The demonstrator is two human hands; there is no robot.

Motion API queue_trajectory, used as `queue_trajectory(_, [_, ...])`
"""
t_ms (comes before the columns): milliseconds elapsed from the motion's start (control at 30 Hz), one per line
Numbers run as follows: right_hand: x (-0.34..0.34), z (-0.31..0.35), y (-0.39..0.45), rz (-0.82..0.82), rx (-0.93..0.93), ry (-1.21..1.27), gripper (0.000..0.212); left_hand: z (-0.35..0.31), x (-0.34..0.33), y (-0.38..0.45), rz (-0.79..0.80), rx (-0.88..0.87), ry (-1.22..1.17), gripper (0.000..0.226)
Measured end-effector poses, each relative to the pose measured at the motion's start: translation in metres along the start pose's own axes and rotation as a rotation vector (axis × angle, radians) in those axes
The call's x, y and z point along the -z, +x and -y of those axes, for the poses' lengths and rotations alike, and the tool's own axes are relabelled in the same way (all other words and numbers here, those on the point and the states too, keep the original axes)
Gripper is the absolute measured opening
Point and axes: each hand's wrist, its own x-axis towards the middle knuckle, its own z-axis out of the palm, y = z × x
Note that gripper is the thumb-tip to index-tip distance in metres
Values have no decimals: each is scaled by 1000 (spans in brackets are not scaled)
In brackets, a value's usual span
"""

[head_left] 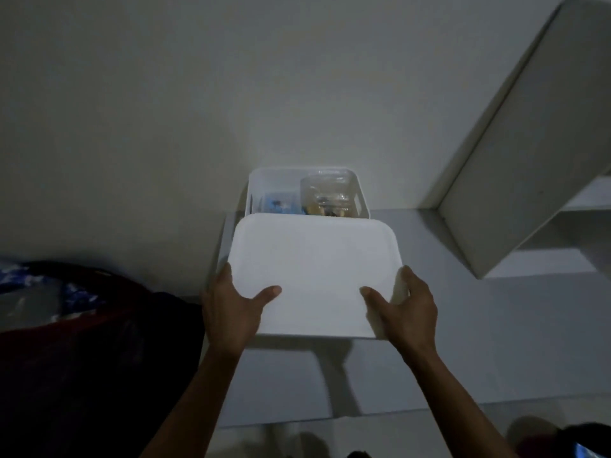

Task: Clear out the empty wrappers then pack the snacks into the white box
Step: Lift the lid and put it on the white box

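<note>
Pretty dim shot overall, so a lot of it is murky. Most of the frame is taken up by a plain pale wall (165, 110), with a white shelf unit (529, 153) seen at the right, tilted by the wide lens. A dark bundle of fabric (82, 342) with something blue-and-white patterned on top is piled at the left edge. The white worktop (463, 325) is seen below the wall, and the white box (360, 196) is parked on it right up against the wall, with its front half hidden. A flat white lid (314, 276) is held out in front of and over the near part of the box, so only the far part is left uncovered. The lid is gripped at its near corners: the left hand (228, 309) is wrapped round the left edge with the thumb laid on top, and the right hand (406, 309) is clamped on the right edge the same way; the fingers underneath can't be seen. Inside the box, a clear plastic snack pack (327, 193) is packed at the right and a blue snack packet (277, 203) at the left.
</note>
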Motion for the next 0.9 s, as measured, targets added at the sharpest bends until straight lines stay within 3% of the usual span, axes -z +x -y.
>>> queue_trajectory(167, [-11,37,57,-20,-133,156,77,-30,-4,46,3,15,52,111])
queue_trajectory(233, [-20,42,80,-13,-144,144,87,-35,-9,62,15,34,63,117])
queue_trajectory(567, [-68,51,183,48,-118,134,98,-52,-58,137,64,90,-72,111])
queue_trajectory(900, [-115,33,254,111,-144,158,93,-50,-101,206,72,132,4,115])
